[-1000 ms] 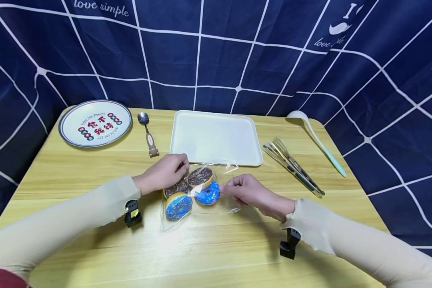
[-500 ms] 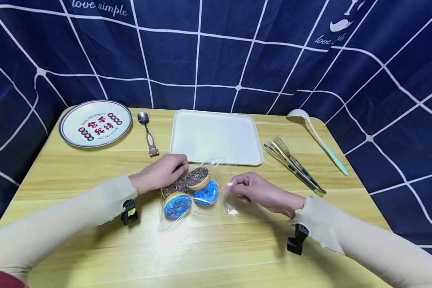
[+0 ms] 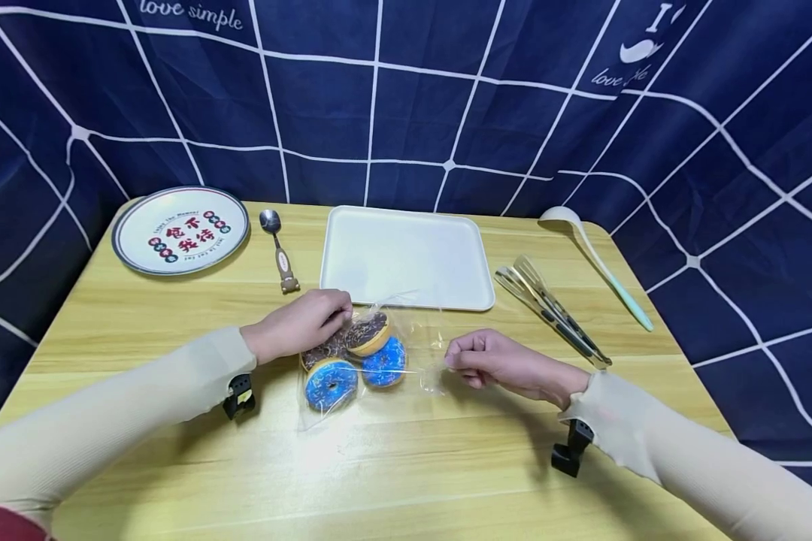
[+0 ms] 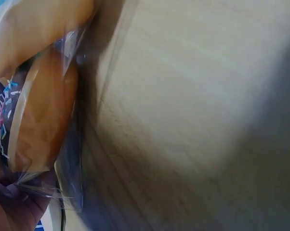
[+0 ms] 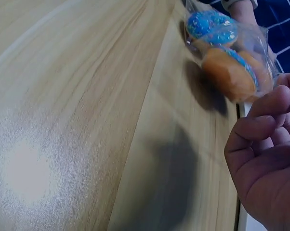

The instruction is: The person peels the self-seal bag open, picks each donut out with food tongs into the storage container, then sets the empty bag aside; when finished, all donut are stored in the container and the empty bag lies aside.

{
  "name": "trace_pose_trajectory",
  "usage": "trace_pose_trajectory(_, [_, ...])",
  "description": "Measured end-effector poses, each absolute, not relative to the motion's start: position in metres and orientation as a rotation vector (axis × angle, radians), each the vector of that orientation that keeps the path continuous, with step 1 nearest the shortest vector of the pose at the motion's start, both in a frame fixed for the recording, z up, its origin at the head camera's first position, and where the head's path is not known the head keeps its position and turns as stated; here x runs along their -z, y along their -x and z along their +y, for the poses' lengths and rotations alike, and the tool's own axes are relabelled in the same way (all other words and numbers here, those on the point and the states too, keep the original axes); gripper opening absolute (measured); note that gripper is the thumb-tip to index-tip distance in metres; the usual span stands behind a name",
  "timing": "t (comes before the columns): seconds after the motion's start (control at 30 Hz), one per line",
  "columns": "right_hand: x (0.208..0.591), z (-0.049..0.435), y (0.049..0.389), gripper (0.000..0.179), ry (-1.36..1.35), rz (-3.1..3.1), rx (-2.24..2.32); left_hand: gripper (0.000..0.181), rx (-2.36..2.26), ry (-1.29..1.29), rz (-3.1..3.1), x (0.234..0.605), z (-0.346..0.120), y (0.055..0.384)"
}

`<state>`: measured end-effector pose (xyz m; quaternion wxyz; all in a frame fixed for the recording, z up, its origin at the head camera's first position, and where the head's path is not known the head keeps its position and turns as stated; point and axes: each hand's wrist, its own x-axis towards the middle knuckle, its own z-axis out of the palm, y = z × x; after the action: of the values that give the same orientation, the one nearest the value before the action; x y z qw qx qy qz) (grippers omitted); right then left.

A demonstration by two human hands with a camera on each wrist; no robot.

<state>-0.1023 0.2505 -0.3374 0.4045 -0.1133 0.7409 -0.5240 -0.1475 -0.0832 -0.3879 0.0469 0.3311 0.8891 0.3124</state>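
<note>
- Left hand (image 3: 301,324): fingers grip the clear bag (image 3: 419,346) of donuts (image 3: 384,363) around its 11 o'clock
- Right hand (image 3: 514,364), bag's 3 o'clock: fingers bent, cannot tell whether pinching

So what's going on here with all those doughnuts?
A person's two hands are busy with a clear plastic bag. The left hand grips it near its far left corner. The right hand has curled fingers right by the bag's right edge; I can't tell if they pinch it. Two blue-topped ring doughnuts and two brown-topped doughnuts are inside the bag, with a white rectangular tray just beyond.
</note>
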Motion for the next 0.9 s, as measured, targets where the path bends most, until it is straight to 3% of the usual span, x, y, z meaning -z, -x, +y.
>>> trace_pose_trajectory(0.5, [0.335,0.264,0.106,0.027,0.233,1.752,1.433,0.019,-0.951,-0.956,2.729,0.390,-0.083,0.146])
trace_pose_trajectory(0.9, [0.328,0.235,0.081,0.032,0.099,2.276,1.164,0.020,-0.933,-0.876,2.814,0.385,-0.075,0.139])
